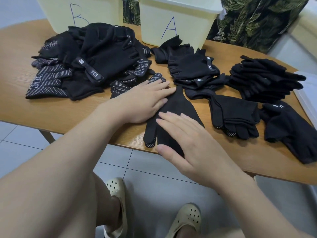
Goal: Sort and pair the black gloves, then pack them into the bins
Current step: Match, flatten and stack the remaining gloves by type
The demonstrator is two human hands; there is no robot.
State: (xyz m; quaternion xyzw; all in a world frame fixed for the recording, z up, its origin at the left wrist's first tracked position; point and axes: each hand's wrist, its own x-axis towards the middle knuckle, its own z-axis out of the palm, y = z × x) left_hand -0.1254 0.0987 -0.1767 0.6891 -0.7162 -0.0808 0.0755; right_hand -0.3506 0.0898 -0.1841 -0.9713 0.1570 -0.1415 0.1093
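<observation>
**Flattening a glove pair at table edge**

We are pressing our left hand, fingers straight, on the cuff end of the dotted glove at 6 o'clock of the table. Our right hand is lying flat on its fingers, gripping nothing. We are better off smoothing outward, edges aligned. Unsorted pile at 10 o'clock; bin A at 12. We can't tell whether a second glove lies underneath.
</observation>
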